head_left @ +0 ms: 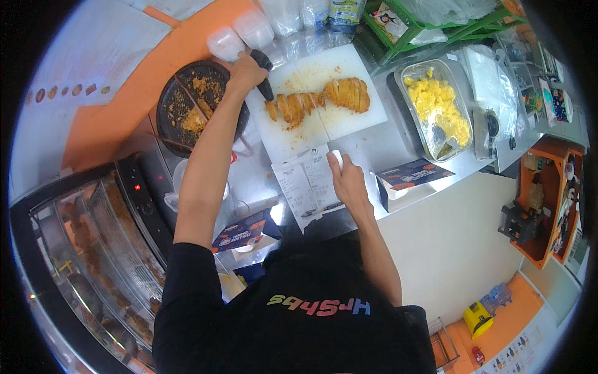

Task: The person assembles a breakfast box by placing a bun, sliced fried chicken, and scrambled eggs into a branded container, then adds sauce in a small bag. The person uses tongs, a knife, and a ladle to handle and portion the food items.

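Observation:
My left hand (pixel 245 76) reaches over to the far left of the white cutting board (pixel 349 68), its fingers closed at a black elongated thing (pixel 264 67) whose kind I cannot make out. Some of those fingers are hidden. At the board's near edge my right hand (pixel 351 182) grips the white handle of a knife (pixel 337 158); its blade is hard to tell from the board. Golden breaded cutlets lie sliced on the board, one cutlet (pixel 293 110) at the left and another cutlet (pixel 347 95) at the right, with crumbs around them.
Left of the board sits a dark round pan (pixel 167 112) of crumbs. A metal tray (pixel 408 112) of yellow food stands right. Paper slips (pixel 305 185) lie before me, between printed boxes (pixel 411 176). White containers (pixel 226 43) and a green crate (pixel 398 37) line the back; a glass display case (pixel 93 249) is left.

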